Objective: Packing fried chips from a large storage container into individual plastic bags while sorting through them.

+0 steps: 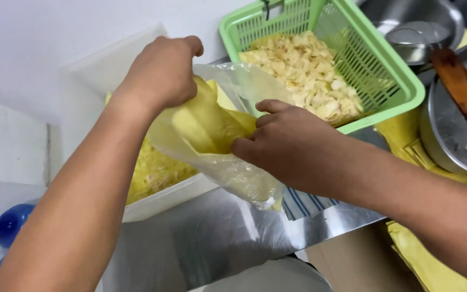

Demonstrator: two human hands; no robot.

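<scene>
My left hand (160,73) has its fingers curled tight on the upper edge of a clear plastic bag (228,146) with yellow chips inside. My right hand (290,143) pinches the bag's side, fingers closed on the film. The bag hangs over a white tub (152,203) of yellow chips on the steel tabletop (217,238), just beside a green basket (385,70) of paler chips.

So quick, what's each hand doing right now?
Left hand: closed, gripping the top edge of the clear plastic bag.
Right hand: closed, pinching the bag's side.
</scene>
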